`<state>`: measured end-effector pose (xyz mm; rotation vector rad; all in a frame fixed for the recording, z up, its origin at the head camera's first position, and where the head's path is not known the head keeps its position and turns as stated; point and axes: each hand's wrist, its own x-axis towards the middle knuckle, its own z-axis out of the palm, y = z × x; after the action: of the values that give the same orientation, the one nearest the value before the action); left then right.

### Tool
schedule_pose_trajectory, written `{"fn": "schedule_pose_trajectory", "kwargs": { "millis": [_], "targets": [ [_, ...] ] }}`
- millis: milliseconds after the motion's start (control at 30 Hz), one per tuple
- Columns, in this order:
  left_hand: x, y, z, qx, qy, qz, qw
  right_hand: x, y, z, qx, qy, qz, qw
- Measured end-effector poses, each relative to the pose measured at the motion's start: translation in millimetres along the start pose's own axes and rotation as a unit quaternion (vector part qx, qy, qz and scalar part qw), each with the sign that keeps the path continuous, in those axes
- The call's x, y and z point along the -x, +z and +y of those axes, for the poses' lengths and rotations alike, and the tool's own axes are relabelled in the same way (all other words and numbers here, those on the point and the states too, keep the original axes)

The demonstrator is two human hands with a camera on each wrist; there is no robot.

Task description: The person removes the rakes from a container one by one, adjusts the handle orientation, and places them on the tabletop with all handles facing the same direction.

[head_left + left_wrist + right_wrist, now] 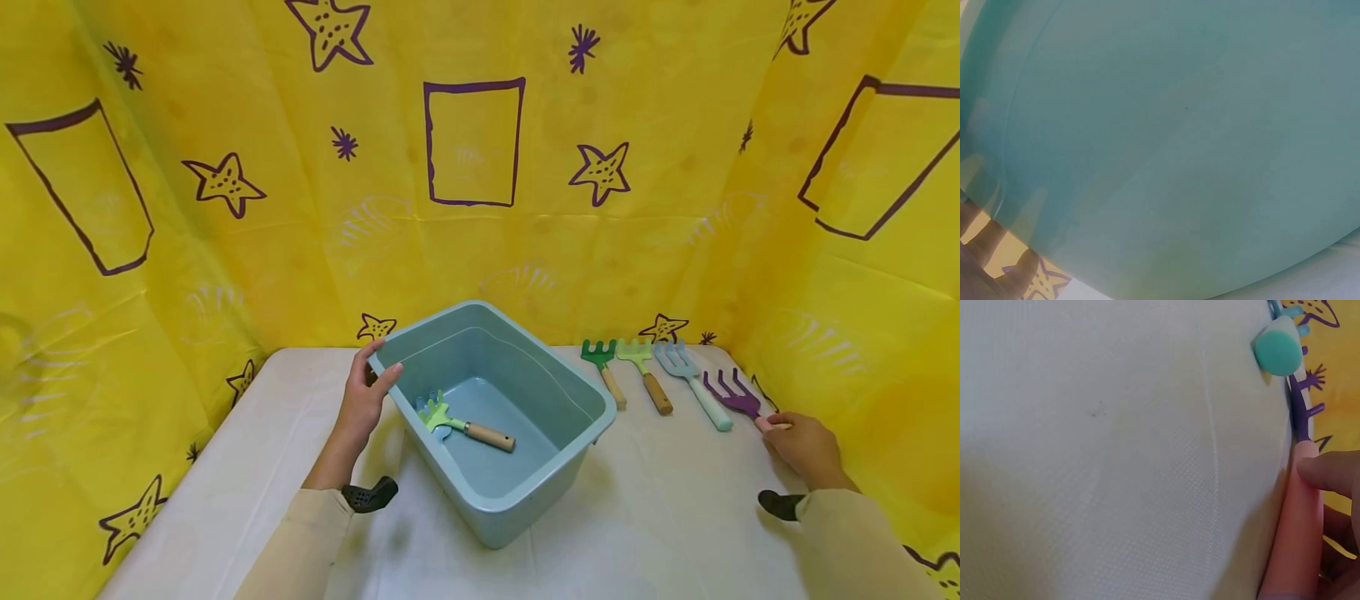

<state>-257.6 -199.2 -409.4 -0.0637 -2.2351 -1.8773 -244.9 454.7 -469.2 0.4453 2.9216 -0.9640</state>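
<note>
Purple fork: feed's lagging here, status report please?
Right hand grips purple fork by its pink handle. Left hand holds bin rim. One rake inside. Nothing blocking.

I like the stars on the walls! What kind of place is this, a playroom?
Probably a small staged play or test booth, not a real room. Yellow sheeting with drawn stars hangs around a white table, which holds a blue tub and toy garden tools like the purple fork.

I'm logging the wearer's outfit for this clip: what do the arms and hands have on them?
Both arms wear beige long sleeves. A small black device sits at each wrist. The left hand and right hand are bare: no gloves, and no rings or markings that show.
</note>
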Motion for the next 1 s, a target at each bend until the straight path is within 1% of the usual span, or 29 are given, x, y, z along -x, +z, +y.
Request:
{"fn": "schedule_pose_trajectory", "kwargs": {
  "millis": [133, 267, 433, 467, 500, 600, 667, 700, 767, 833, 900, 1000],
  "targets": [
    [1.0, -0.4, 1.2, 0.003, 0.001, -0.003, 1.0000, 0.9, -1.3, -4.6, 0.003, 0.007, 0.003, 1.000],
    [2.1, -0.6, 2.4, 0.004, 0.000, -0.005, 1.0000, 2.6, -5.0, -13.7, 0.011, -0.006, 0.023, 1.000],
    [2.1, -1.1, 2.7, 0.005, 0.000, -0.003, 1.0000, 1.2, -11.7, -31.4, -0.006, -0.022, 0.038, 0.999],
    [3.9, -1.0, 7.1, 0.006, -0.003, -0.005, 1.0000, -0.5, -12.8, -34.9, -0.013, -0.027, 0.042, 0.999],
    [3.7, -1.0, 7.0, 0.007, -0.003, -0.004, 1.0000, -1.5, -14.1, -39.5, -0.020, -0.029, 0.045, 0.998],
    [3.3, -0.9, 6.3, 0.011, -0.003, -0.004, 0.9999, -5.3, -16.0, -54.2, -0.024, -0.055, 0.067, 0.996],
    [3.6, -0.8, 6.4, 0.013, -0.003, -0.006, 0.9999, -7.4, -17.8, -67.0, -0.035, -0.060, 0.077, 0.995],
    [1.8, -0.9, 1.9, 0.012, 0.000, -0.005, 0.9999, -8.1, -18.6, -74.2, -0.038, -0.060, 0.081, 0.994],
    [2.4, -0.9, 2.2, 0.009, 0.001, -0.005, 0.9999, -10.9, -19.7, -87.3, -0.041, -0.064, 0.090, 0.993],
    [2.2, -0.8, 2.2, 0.005, 0.000, -0.005, 1.0000, -12.0, -21.4, -102.2, -0.046, -0.066, 0.091, 0.993],
    [2.0, -0.7, 2.1, 0.004, 0.003, -0.006, 1.0000, -11.7, -22.4, -116.7, -0.047, -0.081, 0.092, 0.991],
    [1.3, -1.0, 1.3, 0.005, 0.006, -0.004, 1.0000, -9.8, -23.8, -139.8, -0.058, -0.097, 0.081, 0.990]
  ]
}}
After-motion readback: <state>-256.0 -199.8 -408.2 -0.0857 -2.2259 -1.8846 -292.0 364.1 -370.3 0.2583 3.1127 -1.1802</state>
